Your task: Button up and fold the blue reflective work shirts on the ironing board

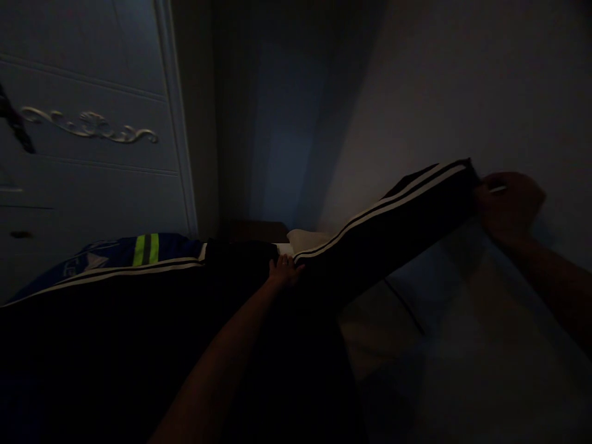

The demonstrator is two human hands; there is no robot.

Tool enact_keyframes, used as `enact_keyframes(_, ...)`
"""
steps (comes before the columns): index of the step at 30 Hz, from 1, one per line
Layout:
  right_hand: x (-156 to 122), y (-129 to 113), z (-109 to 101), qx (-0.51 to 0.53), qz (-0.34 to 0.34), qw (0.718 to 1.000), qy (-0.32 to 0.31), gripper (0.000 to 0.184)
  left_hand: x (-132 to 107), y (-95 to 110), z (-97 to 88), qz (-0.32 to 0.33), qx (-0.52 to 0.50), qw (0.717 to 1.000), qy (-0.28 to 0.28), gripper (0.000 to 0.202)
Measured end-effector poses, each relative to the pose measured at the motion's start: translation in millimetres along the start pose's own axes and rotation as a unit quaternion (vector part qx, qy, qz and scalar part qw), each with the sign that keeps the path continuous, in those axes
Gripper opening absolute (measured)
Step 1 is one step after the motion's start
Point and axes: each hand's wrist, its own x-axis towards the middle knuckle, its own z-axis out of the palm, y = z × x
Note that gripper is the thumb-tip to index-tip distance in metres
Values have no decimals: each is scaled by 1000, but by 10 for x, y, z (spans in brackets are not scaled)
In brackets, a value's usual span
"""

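Observation:
A black track jacket with white stripes lies spread across the lower part of the view, much of it lost in the dark. My left hand rests on it near the middle, fingers spread and flat, by the start of the right-hand striped sleeve. That sleeve is stretched out to the right and raised. At its far end, my right hand is closed on the cuff. The other striped sleeve runs off to the left.
Behind the left sleeve lies a blue garment with a yellow-green reflective band. A pale cloth-like thing sits beyond my left hand. A white door with scroll trim stands at left, a plain wall at right. The light is very dim.

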Motion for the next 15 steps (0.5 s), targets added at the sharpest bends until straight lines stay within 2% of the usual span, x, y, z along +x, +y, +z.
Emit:
enact_keyframes(2, 178, -115, -97, 5, -18, 999, 30, 32, 6, -20, 13, -1, -41, 999, 8, 83)
enact_keyframes(4, 312, -316, -192, 33, -68, 996, 53, 34, -6, -27, 13, 1, -94, 995, 20, 83)
enact_keyframes(6, 393, -597, -309, 70, -107, 988, 85, 37, -34, -15, -2, 6, -157, 987, 38, 79)
enact_keyframes(9, 388, -1123, -560, 146, -154, 969, 126, 55, -91, 33, -73, 13, -270, 960, 76, 63)
enact_keyframes(10, 341, -1314, -658, 182, -187, 957, 128, 58, -111, 50, -117, 12, -311, 946, 91, 56)
enact_keyframes(12, 163, -1707, -851, 258, -260, 922, 124, 44, -163, 67, -239, 3, -398, 909, 122, 46)
enact_keyframes(13, 26, -1905, -931, 294, -300, 902, 99, 28, -201, 60, -318, -4, -440, 887, 137, 45)
enact_keyframes(15, -350, -2288, -1019, 373, -370, 849, 59, 18, -327, -4, -499, -20, -517, 840, 161, 47)
